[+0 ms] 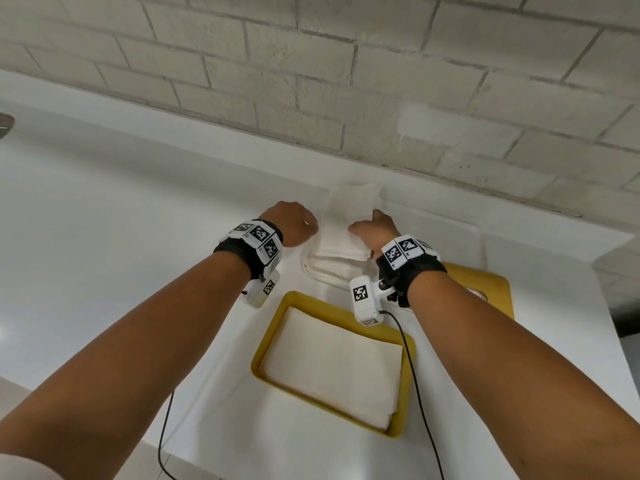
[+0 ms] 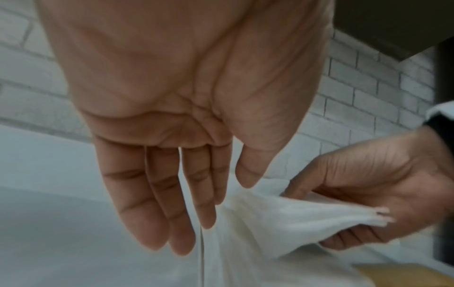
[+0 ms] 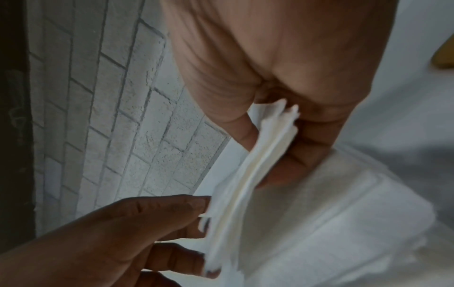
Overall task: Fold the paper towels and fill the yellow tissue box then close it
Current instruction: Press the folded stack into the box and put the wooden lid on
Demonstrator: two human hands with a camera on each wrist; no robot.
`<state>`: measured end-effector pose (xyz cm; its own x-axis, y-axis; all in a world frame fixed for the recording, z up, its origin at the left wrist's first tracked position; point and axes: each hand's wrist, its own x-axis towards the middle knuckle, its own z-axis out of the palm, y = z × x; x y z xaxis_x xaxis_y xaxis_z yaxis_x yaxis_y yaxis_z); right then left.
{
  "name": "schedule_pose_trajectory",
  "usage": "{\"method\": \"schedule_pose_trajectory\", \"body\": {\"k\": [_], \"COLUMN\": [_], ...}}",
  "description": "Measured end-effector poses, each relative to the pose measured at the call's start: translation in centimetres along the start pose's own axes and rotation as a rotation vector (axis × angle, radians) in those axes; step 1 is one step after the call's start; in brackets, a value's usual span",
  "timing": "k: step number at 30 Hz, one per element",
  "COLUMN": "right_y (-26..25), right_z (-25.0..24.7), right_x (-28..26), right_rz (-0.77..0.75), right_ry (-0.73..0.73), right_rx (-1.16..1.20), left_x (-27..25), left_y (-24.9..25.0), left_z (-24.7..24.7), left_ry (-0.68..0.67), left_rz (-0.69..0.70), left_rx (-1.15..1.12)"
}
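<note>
A sheet of white paper towel (image 1: 349, 206) is lifted off a stack of paper towels (image 1: 332, 265) near the brick wall. My left hand (image 1: 294, 223) holds its left edge, pinched lightly between thumb and index finger (image 2: 233, 192). My right hand (image 1: 375, 228) pinches the right edge between thumb and curled fingers (image 3: 270, 139). The sheet (image 2: 282, 217) sags between the two hands. Nearer to me, the yellow tissue box (image 1: 268, 336) stands open with folded towels (image 1: 332, 368) lying flat inside. Its yellow lid (image 1: 498, 289) lies to the right, partly hidden by my right forearm.
Everything rests on a white counter (image 1: 121, 220) backed by a white brick wall (image 1: 346, 81). Black cables (image 1: 412, 375) run from the wrist cameras toward me, one across the box's right rim. The counter's edge drops off at the right (image 1: 609, 306).
</note>
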<state>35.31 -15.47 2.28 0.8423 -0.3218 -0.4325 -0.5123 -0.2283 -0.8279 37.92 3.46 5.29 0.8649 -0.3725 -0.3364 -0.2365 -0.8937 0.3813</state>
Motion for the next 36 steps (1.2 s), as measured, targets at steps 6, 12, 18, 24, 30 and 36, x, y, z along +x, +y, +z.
{"method": "schedule_pose_trajectory", "body": {"k": [6,12,18,24,30,36], "right_y": [-0.8,-1.1,1.8,4.5,5.5,5.8], "right_z": [-1.8,-3.8,-5.6,-6.3,-5.4,-5.0], "right_x": [-2.6,-9.0,-13.6,-14.7,-15.2,-15.9], "right_rz": [-0.109,-0.301,-0.312,-0.335,-0.388,-0.411], "right_ry": [-0.040,-0.310,-0.493,-0.537,-0.466,-0.580], "right_rx": [0.249,0.173,-0.230,-0.500,-0.717,-0.787], "left_x": [-3.1,-8.2,-12.5,-15.7,-18.2,-19.3], "left_y": [0.3,1.9,-0.3,-3.0,-3.4,-3.6], "left_z": [-1.1,-0.5,2.8,6.1,8.1,9.6], "left_ry": [0.008,0.055,0.197,0.259,0.218,0.279], "left_rz": [-0.059,-0.020,-0.031,-0.015,0.025,0.026], "left_rx": [-0.583,-1.244,-1.166,-0.621,-0.347,-0.242]}}
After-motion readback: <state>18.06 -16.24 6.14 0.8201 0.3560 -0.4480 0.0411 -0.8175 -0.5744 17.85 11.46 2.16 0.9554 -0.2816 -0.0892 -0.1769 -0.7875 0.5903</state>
